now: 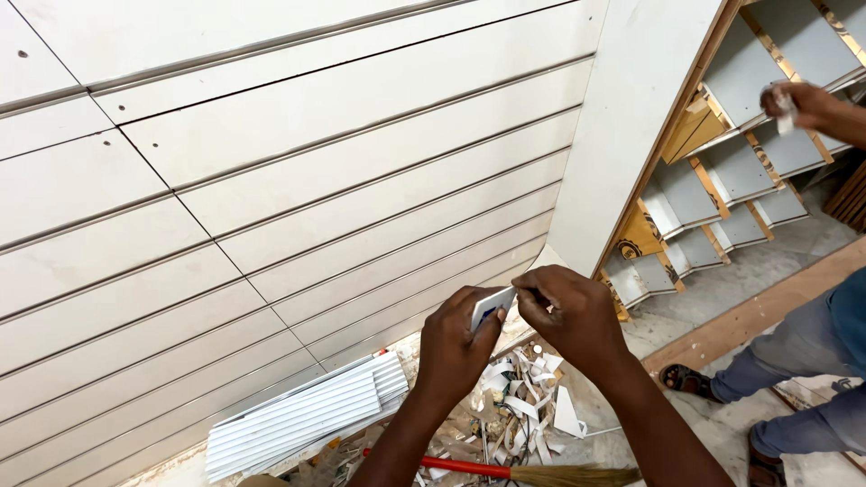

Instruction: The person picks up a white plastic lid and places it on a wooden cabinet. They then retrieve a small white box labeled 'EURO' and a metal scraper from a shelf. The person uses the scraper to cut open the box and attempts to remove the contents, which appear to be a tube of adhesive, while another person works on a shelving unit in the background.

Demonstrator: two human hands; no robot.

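My left hand and my right hand meet in front of a white slatted wall panel. Between them is a small white card-like piece with a blue mark. The left hand grips its lower end with thumb and fingers. My right hand pinches its upper right edge, fingers closed. Both hands hover above a pile of white offcuts on the floor.
A stack of white grooved strips lies on the floor at lower left. A red-handled broom lies below the hands. At right stands a shelf unit with grey shelves, where another person's hand holds a white scrap; their legs are nearby.
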